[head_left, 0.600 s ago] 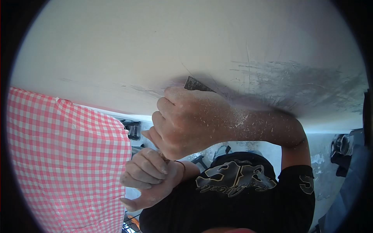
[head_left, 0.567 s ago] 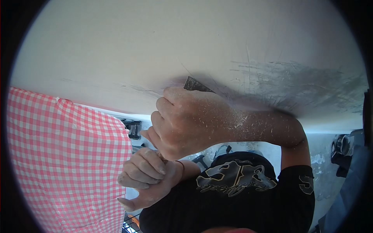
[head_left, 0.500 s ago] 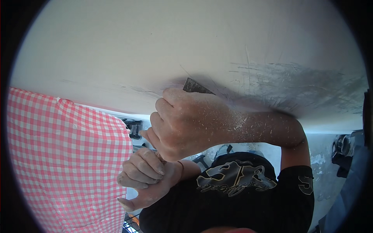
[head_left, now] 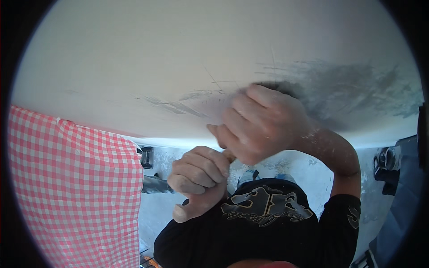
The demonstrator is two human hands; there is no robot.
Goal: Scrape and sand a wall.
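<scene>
My right hand (head_left: 263,125), dusted with pale shavings, is closed over a flat, dark, rough-faced tool that looks like a file (head_left: 281,88). Only a dark sliver of it shows beyond the knuckles, against a large pale surface (head_left: 147,49). Below and to the left, my left hand (head_left: 199,172) is closed round the tool's lower end, its thumb sticking out. A bit of brownish handle (head_left: 229,155) shows between the two hands. Most of the tool is hidden by my fingers. Grey scuffs (head_left: 174,105) and a wider dark scratched patch (head_left: 353,89) mark the pale surface.
A pink-and-white checked cloth (head_left: 80,187) hangs at the left. Black fittings (head_left: 146,157) stand beside it. At the right are a dark round object (head_left: 388,158) and a blue-grey sheet (head_left: 397,201). Below lies a mottled pale floor (head_left: 304,165).
Both hands have moved to the right with the tool, the right one sliding along the pale surface. Scuffs that the right hand covered now show on its left.
</scene>
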